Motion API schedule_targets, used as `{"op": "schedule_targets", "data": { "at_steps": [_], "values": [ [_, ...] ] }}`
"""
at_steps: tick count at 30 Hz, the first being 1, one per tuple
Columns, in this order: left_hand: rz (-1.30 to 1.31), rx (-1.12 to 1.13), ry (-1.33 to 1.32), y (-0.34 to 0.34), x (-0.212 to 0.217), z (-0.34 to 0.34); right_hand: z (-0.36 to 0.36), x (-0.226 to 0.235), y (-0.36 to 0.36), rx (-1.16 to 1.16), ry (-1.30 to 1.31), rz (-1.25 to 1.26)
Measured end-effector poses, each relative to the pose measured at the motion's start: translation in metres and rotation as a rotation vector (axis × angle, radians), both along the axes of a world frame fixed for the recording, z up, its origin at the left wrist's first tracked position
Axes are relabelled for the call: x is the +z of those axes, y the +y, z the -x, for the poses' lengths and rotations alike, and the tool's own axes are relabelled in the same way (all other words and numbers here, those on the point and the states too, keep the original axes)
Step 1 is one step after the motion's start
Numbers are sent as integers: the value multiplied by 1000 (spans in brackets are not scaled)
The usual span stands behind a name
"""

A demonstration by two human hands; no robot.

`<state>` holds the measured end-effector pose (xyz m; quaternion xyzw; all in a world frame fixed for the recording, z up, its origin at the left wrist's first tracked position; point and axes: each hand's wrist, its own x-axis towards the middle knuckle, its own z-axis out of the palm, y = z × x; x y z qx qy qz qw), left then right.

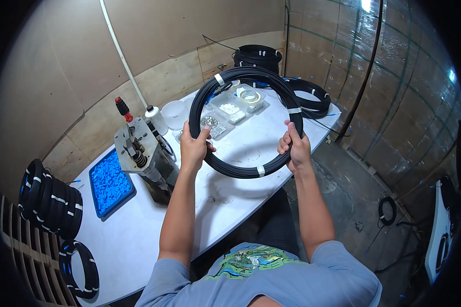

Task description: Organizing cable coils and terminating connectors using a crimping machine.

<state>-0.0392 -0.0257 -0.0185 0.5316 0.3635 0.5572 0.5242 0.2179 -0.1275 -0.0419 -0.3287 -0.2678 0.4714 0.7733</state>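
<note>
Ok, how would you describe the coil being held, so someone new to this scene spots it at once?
Start with the white table; above it, find the left hand and right hand. Gripped between them is the coil, a black ring with three white bands showing. Unlike the other coils, it alone is held in the hands.

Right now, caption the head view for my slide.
Left hand and right hand hold a black coil over a white table.

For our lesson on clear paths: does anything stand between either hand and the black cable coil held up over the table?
Nothing visible does: the left hand and right hand grip the coil directly, on opposite sides.
</note>
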Motion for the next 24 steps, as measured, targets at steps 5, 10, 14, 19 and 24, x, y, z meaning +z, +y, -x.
{"op": "schedule_targets", "data": {
  "at_steps": [5,10,14,19,24],
  "values": [
    [165,-77,-43,9,-1,13,13,26,-8,-89,-257,48],
    [152,-276,-128,11,10,28,-51,10,7,383,-185,-261],
    [203,-506,-48,30,16,62,-55,35,-7,341,-452,-197],
    [189,-480,400,33,25,74,-64,60,8,111,-982,306],
    [109,-324,731,25,38,61,-89,5,34,-122,-1009,70]
  ]
}}
